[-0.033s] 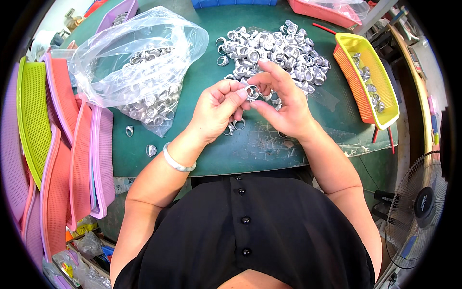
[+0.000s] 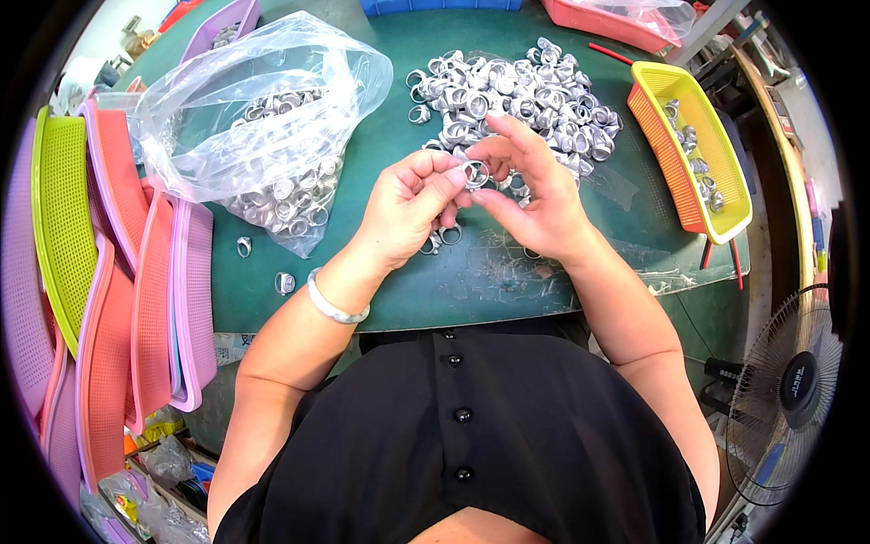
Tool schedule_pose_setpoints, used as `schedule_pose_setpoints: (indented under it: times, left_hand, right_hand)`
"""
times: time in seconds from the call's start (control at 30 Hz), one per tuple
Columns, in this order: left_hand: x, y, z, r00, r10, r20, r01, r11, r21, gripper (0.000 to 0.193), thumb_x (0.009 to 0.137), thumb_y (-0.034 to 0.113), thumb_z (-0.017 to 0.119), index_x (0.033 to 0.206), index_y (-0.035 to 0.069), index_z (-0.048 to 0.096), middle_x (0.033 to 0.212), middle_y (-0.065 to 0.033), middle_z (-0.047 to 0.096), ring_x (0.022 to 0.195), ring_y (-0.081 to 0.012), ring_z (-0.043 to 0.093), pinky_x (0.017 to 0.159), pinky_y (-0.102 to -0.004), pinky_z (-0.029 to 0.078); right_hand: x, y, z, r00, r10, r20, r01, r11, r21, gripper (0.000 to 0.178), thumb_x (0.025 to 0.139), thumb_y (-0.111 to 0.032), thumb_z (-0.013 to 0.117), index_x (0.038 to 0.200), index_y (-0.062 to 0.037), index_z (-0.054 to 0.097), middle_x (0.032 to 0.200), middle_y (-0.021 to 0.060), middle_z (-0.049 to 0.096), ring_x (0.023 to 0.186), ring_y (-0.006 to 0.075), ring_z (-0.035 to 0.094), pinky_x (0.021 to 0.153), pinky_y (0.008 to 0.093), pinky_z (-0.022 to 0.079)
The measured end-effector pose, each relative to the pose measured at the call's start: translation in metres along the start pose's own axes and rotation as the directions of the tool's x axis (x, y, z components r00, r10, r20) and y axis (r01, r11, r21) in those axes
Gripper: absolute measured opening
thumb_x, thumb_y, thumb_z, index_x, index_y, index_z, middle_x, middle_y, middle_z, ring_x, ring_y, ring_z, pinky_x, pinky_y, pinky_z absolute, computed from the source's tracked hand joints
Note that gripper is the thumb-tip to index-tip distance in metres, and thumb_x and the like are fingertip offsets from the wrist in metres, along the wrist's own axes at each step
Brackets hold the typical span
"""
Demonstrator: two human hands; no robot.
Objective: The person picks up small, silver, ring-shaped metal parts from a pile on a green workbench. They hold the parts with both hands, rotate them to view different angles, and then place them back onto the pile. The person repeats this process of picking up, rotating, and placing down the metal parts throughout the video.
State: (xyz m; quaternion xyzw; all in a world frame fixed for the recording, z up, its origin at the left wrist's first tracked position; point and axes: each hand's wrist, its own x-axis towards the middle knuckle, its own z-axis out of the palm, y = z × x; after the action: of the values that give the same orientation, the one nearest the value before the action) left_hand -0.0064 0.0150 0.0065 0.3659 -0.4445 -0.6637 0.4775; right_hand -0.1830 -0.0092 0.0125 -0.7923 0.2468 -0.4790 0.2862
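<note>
A silver-grey metal ring [image 2: 475, 173] is pinched between the thumb and fingers of my left hand [image 2: 410, 199]. Close on its right is my right hand [image 2: 542, 195], fingers spread and curved; its thumb tip lies just below the ring, and I cannot tell whether it touches. Beyond both hands a large heap of similar rings [image 2: 507, 91] covers part of the green table [image 2: 399, 304]. A few rings [image 2: 449, 235] lie under my hands, partly hidden. To the left, a clear plastic bag [image 2: 272, 150] holds many more rings, and two loose rings [image 2: 285, 283] lie near it.
A yellow and orange basket [image 2: 691, 150] with several rings stands at the right. Stacked pink, purple and green baskets [image 2: 109, 272] crowd the left edge. Along the back are a blue bin [image 2: 439, 5] and a pink tray [image 2: 616, 27]. A fan [image 2: 787, 390] stands at the lower right.
</note>
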Motion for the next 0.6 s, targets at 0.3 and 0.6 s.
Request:
schedule_pose_setpoints:
  times: [0.3,0.6]
  left_hand:
    - [-0.0013,0.0017,0.001,0.999,0.037,-0.003,-0.037,0.999,-0.01,0.014,0.084,0.01,0.059,0.095,0.003,0.055,0.075,-0.0031,0.059,0.058,-0.0055,0.051,0.051,-0.0179,0.041]
    - [0.0023,-0.0059,-0.0006,0.983,0.183,0.025,-0.185,0.981,0.063,0.026,0.08,0.001,0.06,0.106,0.004,0.053,0.087,-0.0017,0.057,0.067,-0.0045,0.05,0.055,-0.0172,0.04]
  right_hand:
    - [-0.0028,0.0029,0.0037,0.997,0.074,0.003,-0.073,0.987,0.146,0.07,0.069,0.008,0.065,0.13,-0.0043,0.035,0.097,0.0086,0.058,0.076,0.0136,0.056,0.068,0.0254,0.047]
    - [-0.0026,0.0063,0.0025,0.996,0.077,-0.045,-0.065,0.973,0.221,0.074,0.071,0.009,0.063,0.134,-0.0054,0.027,0.1,0.0113,0.057,0.087,0.0154,0.057,0.08,0.0282,0.047]
